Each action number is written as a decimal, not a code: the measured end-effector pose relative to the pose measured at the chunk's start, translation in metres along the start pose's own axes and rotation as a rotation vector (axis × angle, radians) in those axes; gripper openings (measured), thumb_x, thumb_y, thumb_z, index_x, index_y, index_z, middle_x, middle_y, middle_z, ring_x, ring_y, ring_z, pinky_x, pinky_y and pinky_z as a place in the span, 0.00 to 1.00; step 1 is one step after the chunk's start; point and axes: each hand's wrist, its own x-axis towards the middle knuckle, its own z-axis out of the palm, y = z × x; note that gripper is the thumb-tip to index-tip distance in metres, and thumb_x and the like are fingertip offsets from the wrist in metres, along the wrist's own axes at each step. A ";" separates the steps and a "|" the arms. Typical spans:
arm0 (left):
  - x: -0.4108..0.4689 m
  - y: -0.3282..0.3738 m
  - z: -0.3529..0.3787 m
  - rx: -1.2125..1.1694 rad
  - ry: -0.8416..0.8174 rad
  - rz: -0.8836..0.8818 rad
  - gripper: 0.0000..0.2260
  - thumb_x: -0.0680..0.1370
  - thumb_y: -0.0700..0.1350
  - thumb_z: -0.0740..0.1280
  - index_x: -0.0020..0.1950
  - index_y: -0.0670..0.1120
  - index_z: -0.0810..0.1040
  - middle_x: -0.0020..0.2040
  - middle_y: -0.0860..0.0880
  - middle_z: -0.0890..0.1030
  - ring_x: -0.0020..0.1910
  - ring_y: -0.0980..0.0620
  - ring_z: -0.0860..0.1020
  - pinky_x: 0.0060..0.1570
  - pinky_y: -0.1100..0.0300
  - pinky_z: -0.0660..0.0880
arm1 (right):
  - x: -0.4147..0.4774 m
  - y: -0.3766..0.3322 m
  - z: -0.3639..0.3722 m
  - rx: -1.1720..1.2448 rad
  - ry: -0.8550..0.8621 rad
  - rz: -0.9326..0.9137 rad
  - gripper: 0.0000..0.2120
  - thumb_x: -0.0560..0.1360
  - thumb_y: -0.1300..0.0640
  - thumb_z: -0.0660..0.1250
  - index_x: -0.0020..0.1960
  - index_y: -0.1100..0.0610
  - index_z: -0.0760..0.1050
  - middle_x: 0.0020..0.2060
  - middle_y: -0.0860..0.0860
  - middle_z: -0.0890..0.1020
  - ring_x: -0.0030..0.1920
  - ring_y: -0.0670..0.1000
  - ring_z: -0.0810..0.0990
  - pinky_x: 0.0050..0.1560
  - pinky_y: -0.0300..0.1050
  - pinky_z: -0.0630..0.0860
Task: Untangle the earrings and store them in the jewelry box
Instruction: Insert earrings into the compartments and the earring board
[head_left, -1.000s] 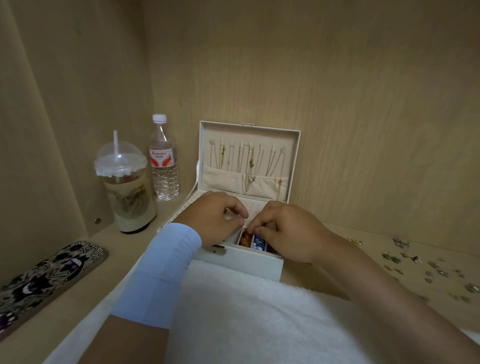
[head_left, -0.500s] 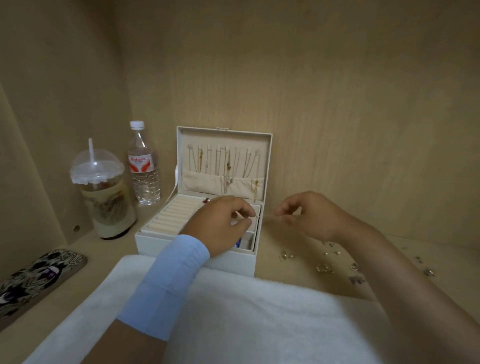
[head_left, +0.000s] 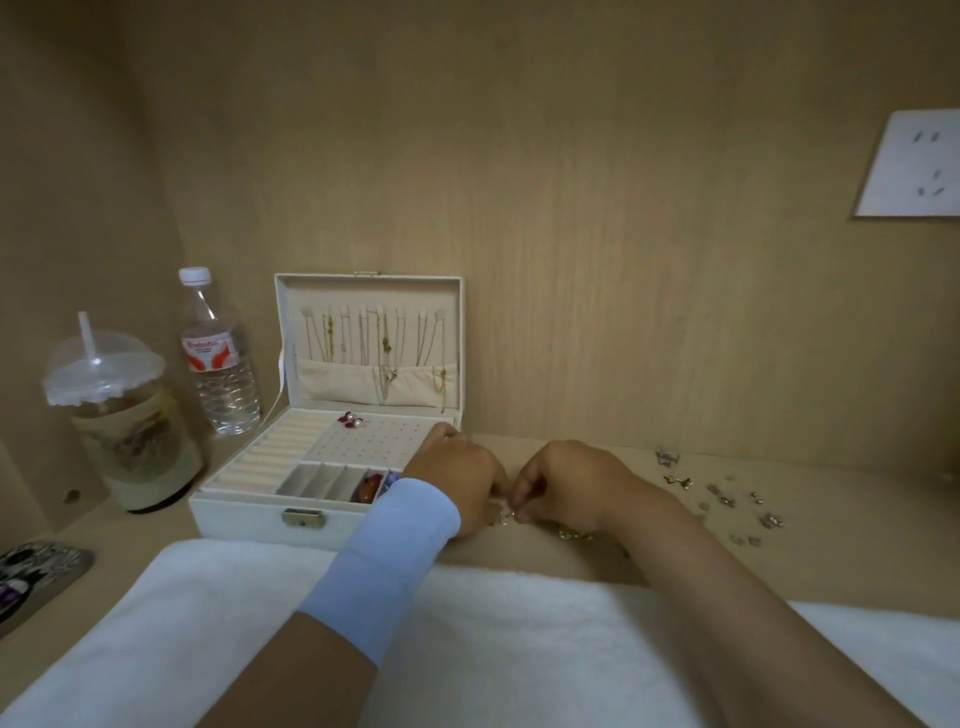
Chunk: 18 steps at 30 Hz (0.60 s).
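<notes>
Barely legible, earrings (head_left: 506, 515) pinched between left hand (head_left: 457, 475), right hand (head_left: 566, 480), beside jewelry box (head_left: 249, 512)

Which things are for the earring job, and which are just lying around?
For the job: jewelry box, gold earrings pinched between left hand and right hand, loose earrings on the shelf.
Just lying about: water bottle, lidded drink cup, patterned case, wall socket.

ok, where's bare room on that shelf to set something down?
Free: the towel across the front; the shelf right of the loose earrings; the strip between cup and phone case. Crowded: cup and bottle in the left corner, box beside them, left hand and right hand pinching an earring right of the box, loose earrings scattered further right.
</notes>
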 end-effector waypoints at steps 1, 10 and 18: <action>0.001 0.001 0.001 -0.006 -0.007 -0.003 0.12 0.78 0.56 0.64 0.58 0.60 0.82 0.55 0.56 0.82 0.60 0.49 0.71 0.66 0.57 0.57 | 0.001 0.002 0.000 0.006 0.001 0.001 0.07 0.70 0.49 0.76 0.48 0.44 0.85 0.45 0.39 0.85 0.49 0.43 0.81 0.52 0.43 0.78; 0.004 -0.003 0.004 -0.220 0.112 -0.046 0.05 0.73 0.51 0.70 0.47 0.55 0.83 0.44 0.58 0.84 0.50 0.57 0.74 0.65 0.60 0.58 | 0.006 0.010 -0.005 0.183 0.087 -0.015 0.05 0.71 0.52 0.76 0.39 0.44 0.82 0.37 0.38 0.81 0.44 0.41 0.80 0.47 0.40 0.76; 0.001 -0.002 0.005 -0.049 0.004 -0.014 0.08 0.76 0.56 0.67 0.50 0.61 0.84 0.51 0.60 0.83 0.60 0.55 0.71 0.71 0.55 0.50 | 0.003 0.005 -0.013 0.259 0.111 -0.036 0.10 0.73 0.61 0.72 0.41 0.46 0.83 0.35 0.39 0.83 0.43 0.39 0.81 0.54 0.43 0.80</action>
